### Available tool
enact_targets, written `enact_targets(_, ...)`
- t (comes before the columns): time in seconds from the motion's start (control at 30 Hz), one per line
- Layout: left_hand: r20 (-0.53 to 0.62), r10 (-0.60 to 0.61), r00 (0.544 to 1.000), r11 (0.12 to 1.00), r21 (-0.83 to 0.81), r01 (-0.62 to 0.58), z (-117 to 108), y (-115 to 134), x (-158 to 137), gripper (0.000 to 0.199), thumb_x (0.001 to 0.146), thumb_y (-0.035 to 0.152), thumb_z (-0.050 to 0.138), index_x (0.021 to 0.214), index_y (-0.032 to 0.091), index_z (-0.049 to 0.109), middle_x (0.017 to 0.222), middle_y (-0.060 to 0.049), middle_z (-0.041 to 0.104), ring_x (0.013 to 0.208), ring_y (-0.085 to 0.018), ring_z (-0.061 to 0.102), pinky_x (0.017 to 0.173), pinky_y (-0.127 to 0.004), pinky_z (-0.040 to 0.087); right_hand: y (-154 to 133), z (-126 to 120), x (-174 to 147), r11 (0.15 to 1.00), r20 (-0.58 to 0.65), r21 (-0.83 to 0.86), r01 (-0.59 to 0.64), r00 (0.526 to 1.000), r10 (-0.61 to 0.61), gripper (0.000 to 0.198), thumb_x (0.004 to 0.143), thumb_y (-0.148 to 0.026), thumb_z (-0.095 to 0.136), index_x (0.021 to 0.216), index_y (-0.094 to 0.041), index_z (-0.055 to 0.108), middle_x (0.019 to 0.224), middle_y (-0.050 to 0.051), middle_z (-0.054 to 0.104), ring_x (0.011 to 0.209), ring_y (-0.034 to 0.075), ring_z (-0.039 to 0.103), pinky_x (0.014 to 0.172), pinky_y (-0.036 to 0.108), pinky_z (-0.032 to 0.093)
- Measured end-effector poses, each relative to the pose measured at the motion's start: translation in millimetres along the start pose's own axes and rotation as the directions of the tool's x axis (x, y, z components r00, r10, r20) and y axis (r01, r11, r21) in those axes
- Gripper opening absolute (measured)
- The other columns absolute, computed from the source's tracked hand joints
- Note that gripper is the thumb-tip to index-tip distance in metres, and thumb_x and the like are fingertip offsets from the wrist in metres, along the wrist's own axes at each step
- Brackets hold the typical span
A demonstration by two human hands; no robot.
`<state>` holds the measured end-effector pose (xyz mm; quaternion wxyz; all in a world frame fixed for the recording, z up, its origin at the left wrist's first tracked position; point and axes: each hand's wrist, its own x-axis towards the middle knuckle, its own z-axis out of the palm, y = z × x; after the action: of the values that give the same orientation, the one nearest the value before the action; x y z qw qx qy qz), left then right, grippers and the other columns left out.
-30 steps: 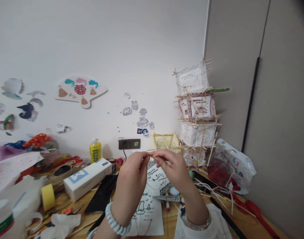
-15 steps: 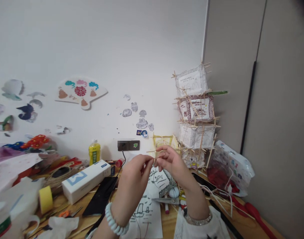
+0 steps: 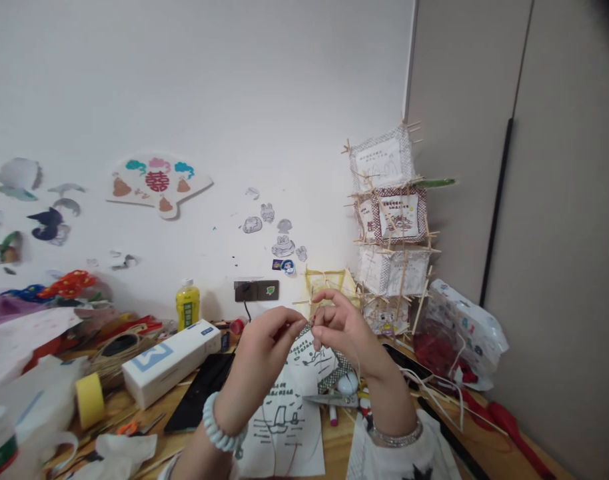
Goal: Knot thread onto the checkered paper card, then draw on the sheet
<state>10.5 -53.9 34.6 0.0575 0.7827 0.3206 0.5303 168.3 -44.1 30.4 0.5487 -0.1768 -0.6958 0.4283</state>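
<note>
My left hand (image 3: 267, 343) is raised over the table with thumb and forefinger pinched at a thin thread, hard to see at the fingertips. My right hand (image 3: 342, 327) meets it there, thumb and bent fingers closed on the same thread and one finger lifted. Thin strands hang below the hands over a drawn-on paper sheet (image 3: 287, 437). Just beneath the hands is a paper-covered piece with a checked border (image 3: 329, 380), partly hidden by them. Scissors (image 3: 332, 400) lie on the table below my right hand, beside a pen (image 3: 333, 417).
A tall stick-and-paper lantern tower (image 3: 394, 220) stands against the wall at right, a yellow stick frame (image 3: 327, 277) beside it. Left are a white box (image 3: 172, 360), a yellow bottle (image 3: 188, 305), yellow tape (image 3: 89, 400) and a black tablet-like slab (image 3: 199, 393). A plastic bag (image 3: 464, 327) sits right.
The two hands stay close together at the thread. My right fingers have curled more, and my left hand has shifted slightly left, showing more of the papers underneath.
</note>
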Motion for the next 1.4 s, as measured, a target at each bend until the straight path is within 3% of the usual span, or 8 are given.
enact_targets(0.2, 0.129, -0.261, 0.957, 0.904, -0.315, 0.290, -14, -13, 8, 0.020, 0.076, 0.034, 0.056, 0.073, 0.015, 0.062, 0.055, 0.002, 0.050, 0.048, -0.008, 0.042, 0.043, -0.020, 0.033, 1, -19, -6, 0.980, -0.018, 0.195, 0.030, 0.999, -0.027, 0.027, 0.087, -0.037, 0.040, 0.102, -0.017, 0.051, 0.039, -0.008, 0.045, 0.033, 0.007, 0.035, 0.038, 0.018, 0.032)
enact_targets(0.37, 0.284, -0.408, 0.868, 0.625, -0.606, 0.492, -23, -49, 6, 0.026, 0.068, 0.032, 0.067, 0.085, 0.013, 0.062, 0.052, 0.005, 0.045, 0.040, -0.003, 0.032, 0.037, -0.015, 0.021, 9, -62, -11, 0.878, -0.288, 0.441, 0.188, 0.956, -0.060, 0.015, 0.082, -0.030, 0.049, 0.089, -0.021, 0.058, 0.033, -0.012, 0.024, 0.030, 0.005, 0.021, 0.032, 0.013, 0.025)
enact_targets(0.53, 0.228, -0.430, 0.874, 0.150, -0.936, 0.318, -31, -92, 2, 0.015, 0.072, 0.021, 0.065, 0.084, 0.016, 0.059, 0.048, 0.009, 0.038, 0.035, 0.000, 0.030, 0.033, -0.009, 0.023, 16, -101, -15, 0.763, -0.489, 0.565, 0.314, 0.872, 0.003, 0.009, 0.074, -0.012, 0.053, 0.081, -0.017, 0.056, 0.048, -0.009, 0.039, 0.041, 0.002, 0.038, 0.042, 0.010, 0.038)
enact_targets(0.63, 0.106, -0.508, 0.855, -0.028, -0.994, 0.107, -35, -104, 2, 0.008, 0.077, 0.014, 0.059, 0.084, 0.017, 0.059, 0.053, 0.008, 0.044, 0.041, -0.001, 0.042, 0.036, -0.008, 0.034, 24, -119, -19, 0.740, -0.599, 0.545, 0.394, 0.800, 0.016, 0.013, 0.072, -0.006, 0.050, 0.079, -0.015, 0.055, 0.058, -0.006, 0.047, 0.049, 0.003, 0.047, 0.047, 0.013, 0.046)
enact_targets(0.73, -0.021, -0.622, 0.782, -0.034, -0.998, -0.053, -39, -112, 4, 0.004, 0.079, 0.016, 0.057, 0.081, 0.018, 0.060, 0.052, 0.006, 0.050, 0.061, -0.008, 0.058, 0.057, -0.017, 0.049, 33, -135, -23, 0.715, -0.682, 0.533, 0.452, 0.730, 0.046, 0.014, 0.071, -0.002, 0.045, 0.073, -0.014, 0.053, 0.060, -0.004, 0.051, 0.051, 0.003, 0.050, 0.050, 0.014, 0.049)
enact_targets(0.87, -0.099, -0.700, 0.708, -0.017, -0.988, -0.155, -47, -121, 4, 0.019, 0.086, 0.017, 0.044, 0.079, 0.020, 0.061, 0.053, 0.004, 0.059, 0.085, -0.015, 0.063, 0.075, -0.029, 0.050, 46, -158, -31, 0.711, -0.786, 0.471, 0.521, 0.614, 0.071, 0.020, 0.070, 0.002, 0.041, 0.067, -0.015, 0.051, 0.058, -0.005, 0.053, 0.051, 0.003, 0.053, 0.054, 0.013, 0.052)
enact_targets(1.2, -0.362, -0.725, 0.586, 0.211, -0.927, -0.311, -65, -148, -5, 0.034, 0.078, -0.002, 0.037, 0.074, 0.024, 0.058, 0.087, 0.005, 0.069, 0.096, -0.006, 0.059, 0.085, -0.018, 0.047, 55, -199, -63, 0.668, -0.972, 0.203, 0.716, 0.232, 0.047, 0.028, 0.068, 0.001, 0.029, 0.060, -0.018, 0.049, 0.057, -0.005, 0.056, 0.051, 0.003, 0.058, 0.057, 0.014, 0.054)
enact_targets(1.4, -0.327, -0.784, 0.528, 0.167, -0.930, -0.328, -65, -164, -8, 0.033, 0.085, 0.002, 0.035, 0.072, 0.021, 0.058, 0.076, 0.005, 0.068, 0.084, -0.004, 0.062, 0.079, -0.016, 0.050, 55, -203, -74, 0.628, -0.972, 0.208, 0.750, 0.229, 0.048, 0.024, 0.072, -0.007, 0.030, 0.066, -0.019, 0.050, 0.061, -0.004, 0.058, 0.052, 0.004, 0.057, 0.053, 0.017, 0.052)
